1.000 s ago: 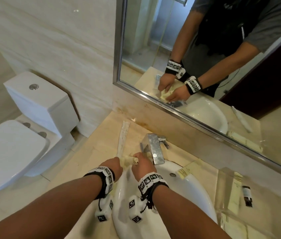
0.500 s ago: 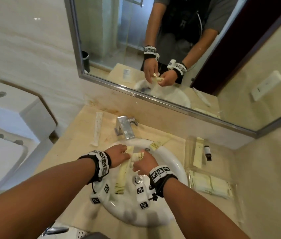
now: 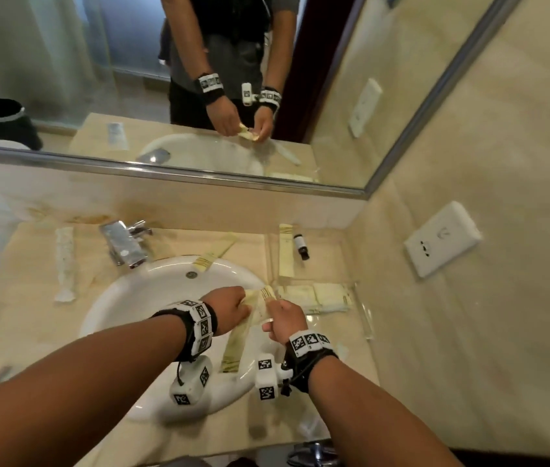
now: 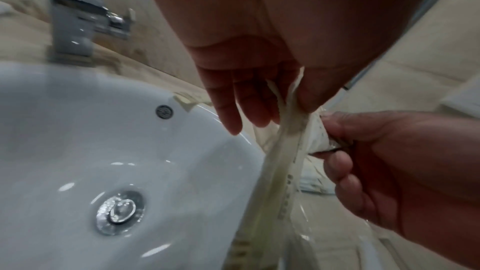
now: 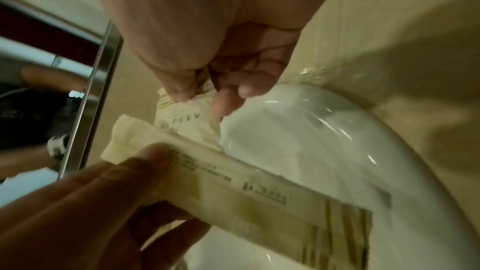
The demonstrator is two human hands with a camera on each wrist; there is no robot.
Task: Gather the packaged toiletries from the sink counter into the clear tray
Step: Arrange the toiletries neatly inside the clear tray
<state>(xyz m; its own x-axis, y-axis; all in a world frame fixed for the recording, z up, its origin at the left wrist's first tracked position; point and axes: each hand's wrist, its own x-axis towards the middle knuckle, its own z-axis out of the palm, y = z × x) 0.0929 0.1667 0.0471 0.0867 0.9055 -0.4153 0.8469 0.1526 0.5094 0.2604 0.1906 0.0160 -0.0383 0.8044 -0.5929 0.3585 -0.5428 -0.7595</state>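
My left hand (image 3: 241, 303) pinches the top of a long pale yellow packet (image 3: 235, 345), which hangs down over the sink's right rim. In the left wrist view that long packet (image 4: 288, 134) sits between thumb and fingers. My right hand (image 3: 273, 311) pinches a smaller yellow packet (image 5: 189, 118) right beside it. The clear tray (image 3: 363, 315) lies just right of both hands and holds flat packets (image 3: 320, 296), a long packet (image 3: 286, 254) and a small bottle (image 3: 300, 246). Another yellow packet (image 3: 214, 254) lies across the sink's back rim. A white packet (image 3: 64, 261) lies left of the faucet.
The white sink (image 3: 145, 298) fills the counter's middle, with a chrome faucet (image 3: 123, 242) behind it at the left. A mirror (image 3: 132, 79) runs along the back wall. A wall socket (image 3: 442, 237) is on the right wall, close to the tray.
Both hands have moved right, from over the middle of the sink to its right rim by the tray, still holding the packets. The head view has swung right.
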